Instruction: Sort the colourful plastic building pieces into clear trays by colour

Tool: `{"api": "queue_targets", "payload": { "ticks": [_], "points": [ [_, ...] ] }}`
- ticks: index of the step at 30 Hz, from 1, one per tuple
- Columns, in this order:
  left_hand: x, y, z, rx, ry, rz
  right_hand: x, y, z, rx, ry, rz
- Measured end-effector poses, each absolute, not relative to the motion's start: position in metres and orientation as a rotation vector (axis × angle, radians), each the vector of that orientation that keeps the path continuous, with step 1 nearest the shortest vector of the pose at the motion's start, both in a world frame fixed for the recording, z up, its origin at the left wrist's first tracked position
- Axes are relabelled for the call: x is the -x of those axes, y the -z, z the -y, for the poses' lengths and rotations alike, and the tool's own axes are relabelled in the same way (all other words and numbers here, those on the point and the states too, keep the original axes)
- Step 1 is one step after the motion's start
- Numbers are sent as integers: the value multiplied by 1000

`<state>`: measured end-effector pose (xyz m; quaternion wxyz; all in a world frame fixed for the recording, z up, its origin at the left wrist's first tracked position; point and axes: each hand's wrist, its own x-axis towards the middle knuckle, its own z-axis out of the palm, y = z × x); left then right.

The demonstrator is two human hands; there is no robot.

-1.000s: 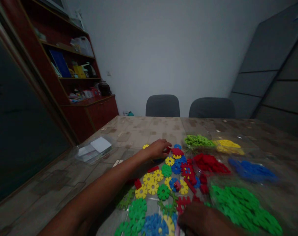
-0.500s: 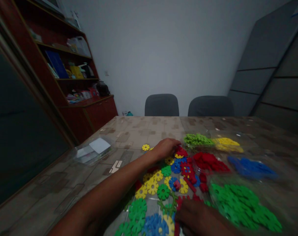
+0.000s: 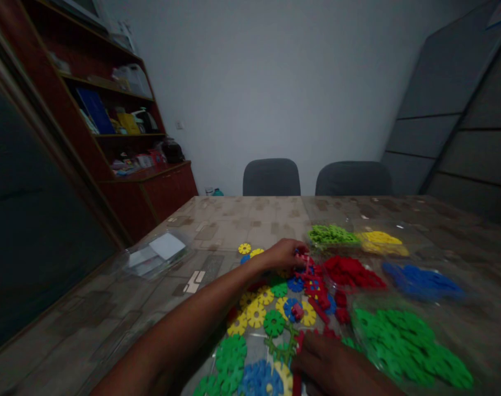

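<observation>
My left hand [image 3: 288, 254] reaches to the far end of the pile, fingers curled round a pinkish-red notched plastic piece [image 3: 303, 266]. Nearer to me, my right hand [image 3: 322, 360] is closed, with a long red plastic piece [image 3: 297, 383] showing beside its fingertips; part of that piece is hidden under the hand. Between the hands lie flat notched discs: yellow discs [image 3: 256, 315], a green disc [image 3: 274, 323] and a blue disc [image 3: 292, 309]. Red linked pieces [image 3: 315, 287] sit just below my left hand. Interlocked green discs [image 3: 230, 357] and blue discs [image 3: 256, 379] lie left of my right hand.
Clear trays on the right hold light green pieces [image 3: 333, 235], yellow pieces [image 3: 380, 242], red pieces [image 3: 352, 272], blue pieces [image 3: 424, 280] and green pieces [image 3: 411, 346]. A clear container with white cards [image 3: 167, 246] stands at left. Two grey chairs [image 3: 271, 177] are behind the table.
My left hand has shifted slightly down and to the right, and a pinkish-red piece now shows at its fingers. My right hand has barely moved.
</observation>
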<state>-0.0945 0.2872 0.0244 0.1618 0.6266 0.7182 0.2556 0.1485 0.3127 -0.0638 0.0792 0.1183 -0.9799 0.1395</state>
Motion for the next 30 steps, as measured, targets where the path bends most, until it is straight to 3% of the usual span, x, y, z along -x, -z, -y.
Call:
{"api": "queue_targets", "payload": {
  "ticks": [9, 21, 30],
  "points": [
    [90, -32, -277, -1742, -636, -2117, -148, 64, -310, -345, -418, 2913],
    [95, -36, -251, -1639, -838, -2084, -157, 23, -311, -415, -467, 3004],
    [88, -52, -239, -1606, -1110, -2366, -158, 19, -309, -418, -486, 2996]
  ]
}}
